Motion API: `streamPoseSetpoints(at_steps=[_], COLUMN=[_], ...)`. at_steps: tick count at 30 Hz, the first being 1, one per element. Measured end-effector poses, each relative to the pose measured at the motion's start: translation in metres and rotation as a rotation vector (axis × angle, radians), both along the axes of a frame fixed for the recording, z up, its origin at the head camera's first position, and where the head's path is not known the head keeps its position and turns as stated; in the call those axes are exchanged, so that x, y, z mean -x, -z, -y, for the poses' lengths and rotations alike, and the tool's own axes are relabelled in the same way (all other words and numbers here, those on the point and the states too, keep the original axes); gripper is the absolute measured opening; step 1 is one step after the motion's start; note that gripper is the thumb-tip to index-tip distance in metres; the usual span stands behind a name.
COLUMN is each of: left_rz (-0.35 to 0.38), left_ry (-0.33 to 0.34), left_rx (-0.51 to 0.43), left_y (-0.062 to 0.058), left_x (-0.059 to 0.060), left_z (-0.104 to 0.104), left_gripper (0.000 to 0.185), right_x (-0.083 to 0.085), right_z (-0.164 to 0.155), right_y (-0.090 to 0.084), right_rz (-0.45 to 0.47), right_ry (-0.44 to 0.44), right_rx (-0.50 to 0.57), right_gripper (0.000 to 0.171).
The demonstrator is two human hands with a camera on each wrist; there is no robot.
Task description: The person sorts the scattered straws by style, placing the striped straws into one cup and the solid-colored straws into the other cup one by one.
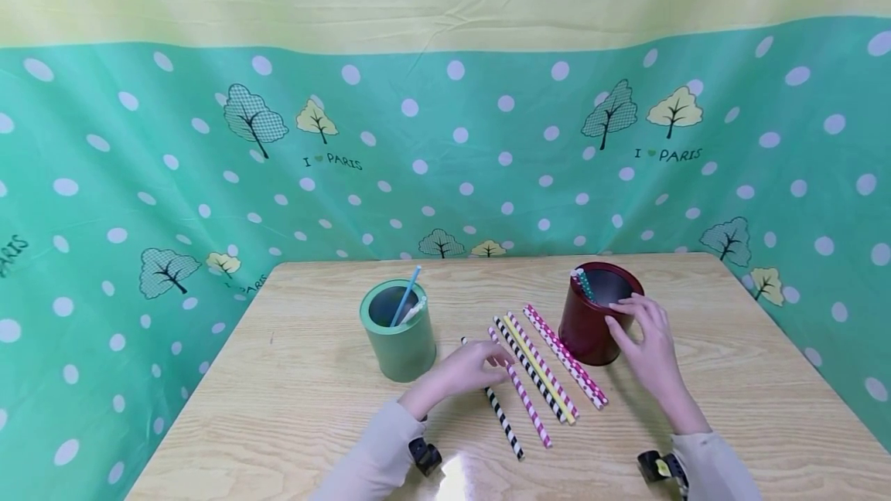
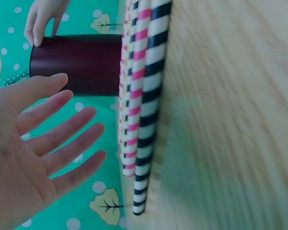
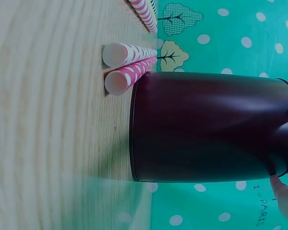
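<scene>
My left hand [image 1: 473, 368] hovers over the left side of a row of paper straws. Its fingers spread loosely in the left wrist view, with nothing held. Beneath it lie a black-and-white striped straw [image 1: 503, 417] and a pink-and-white striped straw [image 1: 530, 406]. At the right, my right hand [image 1: 650, 339] holds the near right rim of an upright dark red cup [image 1: 588, 331], thumb outside and fingers over the opening. A green dotted straw [image 1: 586, 284] leans inside that cup beside a pale one. In the right wrist view, only a few fingertips show at the cup's rim.
A green cup [image 1: 404, 350] stands left of the straws, holding a blue straw [image 1: 406, 296] and a whitish one. Two pink-and-white dotted straws [image 1: 567, 358] lie against the dark red cup's base. Beside them is a yellow straw [image 1: 539, 369]. A dotted curtain [image 1: 445, 145] hangs behind the table.
</scene>
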State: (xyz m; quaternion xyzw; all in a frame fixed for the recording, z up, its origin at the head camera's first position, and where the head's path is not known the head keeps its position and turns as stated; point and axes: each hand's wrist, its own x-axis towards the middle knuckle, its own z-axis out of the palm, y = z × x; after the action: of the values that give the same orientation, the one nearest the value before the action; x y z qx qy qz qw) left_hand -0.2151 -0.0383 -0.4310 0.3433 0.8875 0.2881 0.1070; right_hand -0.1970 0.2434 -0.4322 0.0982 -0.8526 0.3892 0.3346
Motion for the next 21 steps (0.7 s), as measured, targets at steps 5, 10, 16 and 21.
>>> streamPoseSetpoints(at_steps=[5,10,16,21], left_rz=[-0.040,-0.056,-0.073,-0.066], left_ry=[-0.005,0.016,0.043,0.063], left_rx=[0.035,0.059,0.083,0.096], left_y=[0.006,0.010,0.013,0.015], left_x=[-0.002,-0.002,-0.002,-0.002], left_z=[0.007,0.013,0.018,0.021], left_gripper=[0.025,0.024,0.024,0.024], right_x=[0.001,0.001,0.001,0.001], right_z=[0.000,-0.001,-0.001,-0.001], right_y=[0.000,0.001,-0.001,-0.002], right_rz=[-0.005,-0.005,0.017,0.020], right_ry=[0.001,0.003,0.006,0.007], right_rx=[-0.007,-0.014,-0.010,-0.008], right_gripper=[0.018,0.017,0.019,0.020])
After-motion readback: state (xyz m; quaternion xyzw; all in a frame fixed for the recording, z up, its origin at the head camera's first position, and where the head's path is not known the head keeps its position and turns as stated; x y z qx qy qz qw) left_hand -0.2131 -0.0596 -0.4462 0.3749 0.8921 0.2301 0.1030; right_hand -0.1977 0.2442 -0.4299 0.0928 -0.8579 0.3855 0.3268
